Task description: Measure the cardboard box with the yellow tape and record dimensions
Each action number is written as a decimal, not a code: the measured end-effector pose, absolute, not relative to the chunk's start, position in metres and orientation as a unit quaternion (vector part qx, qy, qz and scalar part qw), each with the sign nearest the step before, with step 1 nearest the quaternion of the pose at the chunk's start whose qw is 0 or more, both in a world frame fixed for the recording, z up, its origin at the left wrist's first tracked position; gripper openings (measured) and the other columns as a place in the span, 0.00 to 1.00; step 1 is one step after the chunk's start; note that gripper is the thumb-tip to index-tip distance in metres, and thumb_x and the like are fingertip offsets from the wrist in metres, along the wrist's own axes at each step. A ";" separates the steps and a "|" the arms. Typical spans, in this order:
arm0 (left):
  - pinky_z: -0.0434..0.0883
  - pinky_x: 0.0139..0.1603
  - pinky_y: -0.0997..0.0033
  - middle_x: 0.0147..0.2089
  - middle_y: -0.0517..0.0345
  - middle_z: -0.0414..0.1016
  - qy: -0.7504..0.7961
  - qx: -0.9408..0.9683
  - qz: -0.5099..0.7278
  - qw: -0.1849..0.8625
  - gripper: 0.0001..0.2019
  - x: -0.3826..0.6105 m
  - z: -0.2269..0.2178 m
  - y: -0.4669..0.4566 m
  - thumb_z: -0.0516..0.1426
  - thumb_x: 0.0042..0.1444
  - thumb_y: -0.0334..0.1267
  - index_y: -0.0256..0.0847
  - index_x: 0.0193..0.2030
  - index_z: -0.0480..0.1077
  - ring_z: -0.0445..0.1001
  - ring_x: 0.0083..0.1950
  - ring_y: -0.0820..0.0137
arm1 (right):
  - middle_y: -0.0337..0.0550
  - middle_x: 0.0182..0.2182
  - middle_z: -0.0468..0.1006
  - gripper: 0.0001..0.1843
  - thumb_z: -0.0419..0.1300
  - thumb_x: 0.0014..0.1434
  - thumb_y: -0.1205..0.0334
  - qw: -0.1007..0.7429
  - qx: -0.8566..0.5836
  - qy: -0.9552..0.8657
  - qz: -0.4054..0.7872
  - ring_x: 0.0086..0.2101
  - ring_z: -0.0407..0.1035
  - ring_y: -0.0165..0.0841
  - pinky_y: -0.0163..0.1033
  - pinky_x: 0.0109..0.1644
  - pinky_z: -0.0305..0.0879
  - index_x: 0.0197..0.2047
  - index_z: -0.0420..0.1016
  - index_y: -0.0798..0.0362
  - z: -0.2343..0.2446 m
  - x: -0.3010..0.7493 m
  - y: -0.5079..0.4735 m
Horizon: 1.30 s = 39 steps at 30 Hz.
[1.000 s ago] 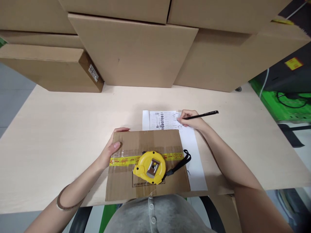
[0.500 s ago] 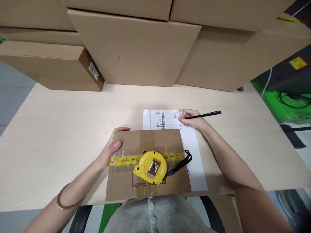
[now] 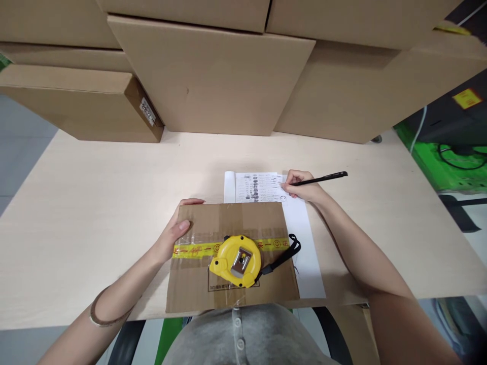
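Observation:
My right hand [image 3: 302, 186] pinches a black pen [image 3: 323, 178], its tip on a white printed sheet [image 3: 266, 188] lying on the pale wooden table [image 3: 95, 203]. A small flat cardboard box [image 3: 232, 253] sealed with yellow printed tape overlaps the sheet's near part. A yellow tape measure [image 3: 236, 261] with a black wrist strap [image 3: 283, 253] rests on top of that box. My left hand [image 3: 175, 230] grips the box's left edge, thumb on top and fingers curled round the far corner.
Large stacked cardboard boxes [image 3: 213, 76] wall off the table's far side. A smaller labelled box [image 3: 79, 106] sits at the far left. Green equipment with cables [image 3: 449, 157] lies past the right edge. My grey-clad lap [image 3: 243, 334] is at the near edge.
The pen and my right hand have edged slightly to the right along the sheet. My left hand, the box and the tape measure have not moved.

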<state>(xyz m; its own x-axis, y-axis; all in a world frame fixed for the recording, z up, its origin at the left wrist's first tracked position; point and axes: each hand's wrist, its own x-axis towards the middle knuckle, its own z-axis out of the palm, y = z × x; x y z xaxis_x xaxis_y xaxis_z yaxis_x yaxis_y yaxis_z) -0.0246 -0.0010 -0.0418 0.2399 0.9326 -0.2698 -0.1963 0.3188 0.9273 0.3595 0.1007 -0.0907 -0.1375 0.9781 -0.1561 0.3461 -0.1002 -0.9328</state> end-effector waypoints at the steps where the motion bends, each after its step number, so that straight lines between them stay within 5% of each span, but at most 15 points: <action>1: 0.72 0.40 0.60 0.45 0.52 0.74 0.453 0.408 0.417 0.674 0.28 -0.025 -0.042 -0.001 0.63 0.51 0.55 0.43 0.55 0.69 0.73 0.41 0.58 | 0.34 0.14 0.69 0.20 0.73 0.45 0.55 0.334 -0.569 -0.582 0.476 0.15 0.60 0.24 0.31 0.17 0.54 0.22 0.65 0.51 -0.090 0.360 0.100; 39: 0.72 0.40 0.60 0.46 0.53 0.75 0.459 0.402 0.415 0.675 0.28 -0.025 -0.042 -0.002 0.63 0.51 0.56 0.44 0.55 0.69 0.74 0.41 0.59 | 0.35 0.14 0.70 0.19 0.73 0.44 0.55 0.330 -0.583 -0.581 0.461 0.15 0.61 0.24 0.31 0.18 0.53 0.22 0.66 0.51 -0.084 0.365 0.097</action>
<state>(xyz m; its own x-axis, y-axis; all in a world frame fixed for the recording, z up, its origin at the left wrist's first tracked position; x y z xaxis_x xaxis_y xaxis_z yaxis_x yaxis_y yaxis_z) -0.0249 -0.0023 -0.0420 0.2351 0.9291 -0.2854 -0.1911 0.3321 0.9237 0.3646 0.0972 -0.0842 -0.1015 0.9829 -0.1539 0.3739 -0.1057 -0.9214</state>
